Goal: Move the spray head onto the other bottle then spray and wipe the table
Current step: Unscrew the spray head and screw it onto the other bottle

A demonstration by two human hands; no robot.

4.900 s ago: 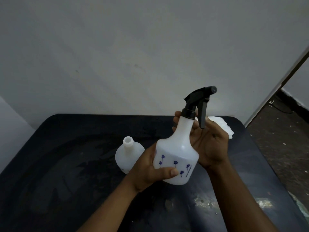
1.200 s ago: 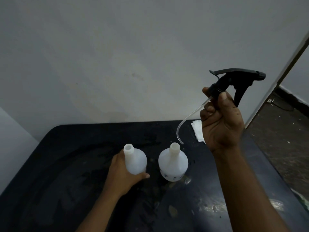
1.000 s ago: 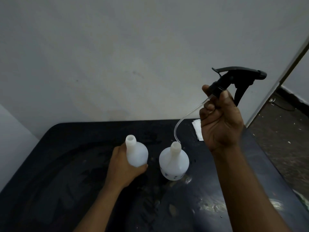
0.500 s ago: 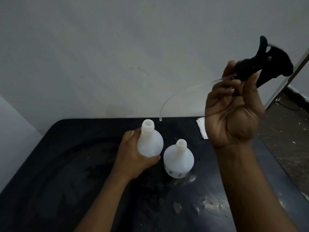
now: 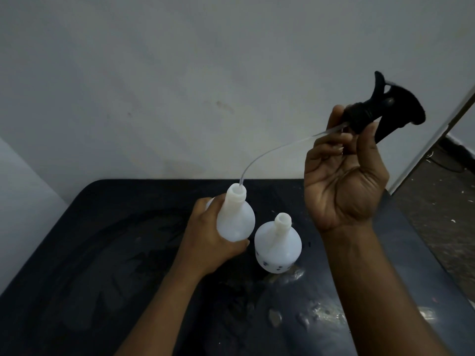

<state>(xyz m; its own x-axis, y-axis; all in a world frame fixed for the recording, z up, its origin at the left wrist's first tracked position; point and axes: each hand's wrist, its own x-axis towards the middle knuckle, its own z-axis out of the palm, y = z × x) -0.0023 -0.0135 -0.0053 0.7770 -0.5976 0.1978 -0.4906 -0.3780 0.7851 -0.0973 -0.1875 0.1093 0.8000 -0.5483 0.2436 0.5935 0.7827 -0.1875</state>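
A plain white bottle is gripped in the left hand, whose fingers are wrapped around its body, and it is held tilted above the black table, its open neck pointing toward 12 o'clock. The black spray head is pinched at its collar between the thumb and fingertips of the right hand, which is raised at about 2 o'clock from the bottles, palm turned toward the camera. The trigger part of the spray head is blurred. From the collar a thin clear tube is seen curving down and toward 8 o'clock, and its lower tip is placed right at the mouth of the held bottle; whether the tip has passed inside the neck cannot be told.

A second white bottle, marked with small dark blue prints low on its side, is left standing upright on the table just beside the held bottle, at its 4 o'clock, with its neck uncapped. The two bottles are close together, and whether they touch cannot be told. Pale smears and wet patches are visible on the table at 5 o'clock from the standing bottle. A grey wall is seen behind the table.
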